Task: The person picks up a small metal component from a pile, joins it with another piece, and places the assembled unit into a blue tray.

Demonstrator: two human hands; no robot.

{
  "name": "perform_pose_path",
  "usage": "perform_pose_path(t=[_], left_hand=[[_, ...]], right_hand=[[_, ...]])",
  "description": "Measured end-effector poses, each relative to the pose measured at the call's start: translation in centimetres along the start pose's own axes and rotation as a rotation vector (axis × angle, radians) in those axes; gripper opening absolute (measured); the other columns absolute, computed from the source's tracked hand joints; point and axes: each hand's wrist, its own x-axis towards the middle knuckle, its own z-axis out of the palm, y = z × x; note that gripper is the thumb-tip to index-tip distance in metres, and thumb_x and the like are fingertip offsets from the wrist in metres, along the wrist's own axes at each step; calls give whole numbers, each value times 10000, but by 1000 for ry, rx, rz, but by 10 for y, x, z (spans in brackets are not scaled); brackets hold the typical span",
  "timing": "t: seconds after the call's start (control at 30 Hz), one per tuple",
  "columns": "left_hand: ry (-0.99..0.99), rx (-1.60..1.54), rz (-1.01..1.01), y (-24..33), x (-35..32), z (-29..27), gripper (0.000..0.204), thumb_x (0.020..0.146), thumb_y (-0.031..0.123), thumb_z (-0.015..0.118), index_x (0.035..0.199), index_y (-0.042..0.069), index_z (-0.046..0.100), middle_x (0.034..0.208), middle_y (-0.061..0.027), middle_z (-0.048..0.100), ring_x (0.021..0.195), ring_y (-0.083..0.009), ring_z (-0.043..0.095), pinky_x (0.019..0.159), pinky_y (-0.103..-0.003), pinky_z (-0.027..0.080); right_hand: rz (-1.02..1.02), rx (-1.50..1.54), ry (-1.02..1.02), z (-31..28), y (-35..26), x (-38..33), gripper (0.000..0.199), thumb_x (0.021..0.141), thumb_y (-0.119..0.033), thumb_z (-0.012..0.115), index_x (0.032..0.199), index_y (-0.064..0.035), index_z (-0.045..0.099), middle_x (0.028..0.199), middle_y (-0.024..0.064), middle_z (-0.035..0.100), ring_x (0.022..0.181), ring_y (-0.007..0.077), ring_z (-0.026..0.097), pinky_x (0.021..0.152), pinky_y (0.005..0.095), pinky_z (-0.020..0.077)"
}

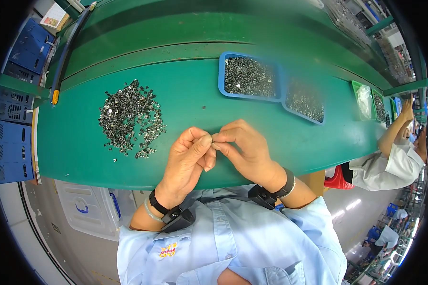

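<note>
Over the near edge of a green worktable (185,90), my left hand (188,159) and my right hand (242,147) meet fingertip to fingertip. Between them they pinch one tiny dark metal part (213,142), mostly hidden by the fingers. A loose heap of small silvery metal parts (131,118) lies on the table left of my hands. Two blue trays of similar parts, one (249,76) behind my hands and one (304,100) to its right, sit farther back. A single stray part (204,108) lies between the heap and the trays.
Blue crates (14,118) stand at the left off the table, and a clear plastic bin (92,206) sits under its near edge. A co-worker in a white top (397,159) works at the right end beside green trays (368,99).
</note>
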Motion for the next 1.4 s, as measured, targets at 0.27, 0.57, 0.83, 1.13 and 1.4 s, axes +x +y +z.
perform_pose_path(t=[0.27, 0.57, 0.83, 1.13, 1.4], left_hand=[[108, 181, 16, 11, -5, 12, 144, 955, 182, 506, 930, 45, 541, 755, -50, 593, 567, -112, 513, 500, -232, 407], [-19, -83, -43, 4, -8, 9, 163, 954, 212, 503, 980, 56, 540, 720, -37, 573, 523, -119, 483, 460, -256, 349], [-83, -79, -38, 7, -10, 10, 171, 941, 213, 527, 1015, 60, 543, 706, -28, 559, 518, -124, 478, 455, -265, 347], [-69, 11, -70, 13, -9, 8, 137, 935, 194, 538, 943, 58, 526, 701, -40, 560, 504, -134, 483, 459, -272, 369], [-32, 77, -98, 18, -7, 14, 155, 942, 206, 533, 917, 54, 519, 739, -56, 576, 574, -117, 512, 500, -241, 412]], right_hand=[[-172, -134, 35, -3, 0, 7, 179, 739, -52, 695, 896, -83, 617, 847, 40, 600, 736, 203, 581, 629, 330, 425], [-60, 141, 87, 3, -2, 0, 149, 745, -46, 692, 878, -73, 631, 826, 54, 611, 754, 213, 590, 640, 318, 462], [-170, 104, 73, -1, -5, 5, 159, 738, -35, 693, 883, -58, 631, 808, 66, 610, 737, 220, 592, 622, 312, 474], [-214, 104, 45, -2, -1, 5, 161, 741, -28, 688, 889, -55, 628, 804, 68, 609, 708, 229, 592, 608, 318, 479], [-143, 98, 57, 2, 4, 0, 153, 765, -41, 683, 906, -62, 628, 806, 59, 617, 721, 216, 597, 605, 305, 488]])
